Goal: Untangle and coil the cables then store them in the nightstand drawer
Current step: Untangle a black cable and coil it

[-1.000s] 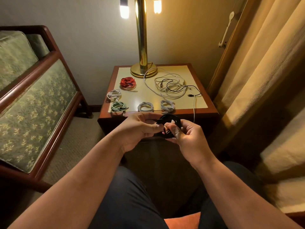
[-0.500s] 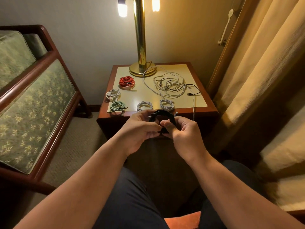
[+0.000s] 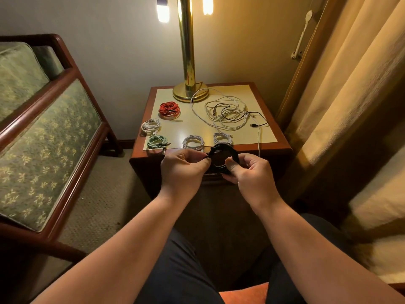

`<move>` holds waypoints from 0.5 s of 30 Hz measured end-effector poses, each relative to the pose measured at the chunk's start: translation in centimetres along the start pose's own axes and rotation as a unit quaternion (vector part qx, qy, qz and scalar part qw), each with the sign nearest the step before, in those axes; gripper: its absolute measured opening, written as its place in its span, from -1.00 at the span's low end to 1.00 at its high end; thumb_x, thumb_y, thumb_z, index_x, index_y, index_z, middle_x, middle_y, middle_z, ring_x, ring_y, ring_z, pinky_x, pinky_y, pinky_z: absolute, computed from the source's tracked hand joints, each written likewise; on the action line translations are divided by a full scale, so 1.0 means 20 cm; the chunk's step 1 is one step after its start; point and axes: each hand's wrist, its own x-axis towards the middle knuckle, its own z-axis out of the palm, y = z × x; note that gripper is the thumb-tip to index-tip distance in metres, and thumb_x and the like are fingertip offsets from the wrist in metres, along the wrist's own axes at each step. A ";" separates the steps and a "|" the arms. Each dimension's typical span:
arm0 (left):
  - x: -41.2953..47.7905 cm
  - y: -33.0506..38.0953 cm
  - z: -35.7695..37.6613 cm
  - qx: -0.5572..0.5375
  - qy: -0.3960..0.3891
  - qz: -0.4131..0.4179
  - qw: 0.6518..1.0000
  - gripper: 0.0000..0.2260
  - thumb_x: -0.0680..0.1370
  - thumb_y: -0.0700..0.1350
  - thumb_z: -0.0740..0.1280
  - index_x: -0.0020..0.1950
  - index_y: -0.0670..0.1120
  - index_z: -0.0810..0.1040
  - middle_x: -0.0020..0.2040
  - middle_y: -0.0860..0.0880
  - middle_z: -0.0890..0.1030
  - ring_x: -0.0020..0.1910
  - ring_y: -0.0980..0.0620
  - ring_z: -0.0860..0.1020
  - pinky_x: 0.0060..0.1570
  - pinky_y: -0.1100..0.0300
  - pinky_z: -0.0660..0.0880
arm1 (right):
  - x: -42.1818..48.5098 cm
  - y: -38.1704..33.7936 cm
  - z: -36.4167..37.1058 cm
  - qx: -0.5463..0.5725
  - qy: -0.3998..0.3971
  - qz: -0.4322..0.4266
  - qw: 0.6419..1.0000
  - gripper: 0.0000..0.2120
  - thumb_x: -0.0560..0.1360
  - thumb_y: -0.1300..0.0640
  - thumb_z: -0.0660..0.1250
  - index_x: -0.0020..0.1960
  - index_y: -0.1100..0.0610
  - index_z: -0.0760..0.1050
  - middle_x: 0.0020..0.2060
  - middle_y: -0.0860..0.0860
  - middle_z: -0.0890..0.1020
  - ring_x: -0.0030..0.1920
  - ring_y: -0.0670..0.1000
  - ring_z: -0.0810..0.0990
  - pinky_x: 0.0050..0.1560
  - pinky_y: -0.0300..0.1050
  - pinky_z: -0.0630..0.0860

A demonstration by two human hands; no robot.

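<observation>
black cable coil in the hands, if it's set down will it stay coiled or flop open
The black cable coil may spring loose if released: left hand and right hand both pinch its loops together. Its thin loops look light and bendy. Laid flat it likely stays put, like the white coil on the nightstand.

no readable text, labels, brands or numbers anywhere in view

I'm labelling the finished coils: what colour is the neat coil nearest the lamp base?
The coil is red; the head view shows it best.
</observation>
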 end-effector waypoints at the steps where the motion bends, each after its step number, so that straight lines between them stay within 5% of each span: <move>1: 0.01 0.01 -0.02 0.015 -0.009 0.019 1.000 -0.93 0.44 -0.18 0.57 -0.14 -0.03 0.74 -0.23 0.01 0.73 -0.21 0.00 0.72 -0.09 -0.09 0.69 | 0.01 0.00 -0.02 -0.001 -0.007 0.011 1.000 -0.89 0.58 0.20 0.42 -0.07 0.01 0.64 -0.06 0.02 0.70 0.01 -0.05 0.71 0.02 -0.01 0.70; 6: 0.02 0.09 -0.08 0.045 -0.064 0.028 0.997 -0.84 0.48 -0.30 0.51 -0.06 -0.05 0.72 -0.16 -0.01 0.73 -0.18 0.05 0.72 -0.13 0.05 0.70 | 0.03 -0.01 -0.11 -0.094 -0.055 -0.011 0.994 -0.92 0.56 0.13 0.45 -0.08 0.13 0.67 -0.16 0.05 0.69 -0.05 0.07 0.71 -0.06 -0.04 0.70; 10: 0.03 0.12 -0.10 0.068 -0.101 0.034 0.992 -0.78 0.52 -0.37 0.43 0.01 -0.06 0.70 -0.07 -0.04 0.72 -0.14 0.09 0.72 -0.14 0.11 0.70 | 0.06 -0.04 -0.15 -0.153 -0.114 0.012 0.982 -0.83 0.57 0.06 0.43 -0.07 0.15 0.69 -0.13 0.13 0.70 -0.03 0.08 0.68 0.03 0.12 0.68; 15: 0.05 0.12 -0.10 0.148 -0.115 0.046 0.981 -0.70 0.53 -0.38 0.38 0.04 0.01 0.71 -0.06 0.07 0.70 -0.10 0.16 0.66 -0.07 0.24 0.66 | 0.08 -0.09 -0.20 -0.190 -0.153 0.014 0.970 -0.92 0.55 0.07 0.46 -0.07 0.05 0.72 -0.15 0.00 0.72 -0.06 -0.01 0.67 -0.05 -0.08 0.64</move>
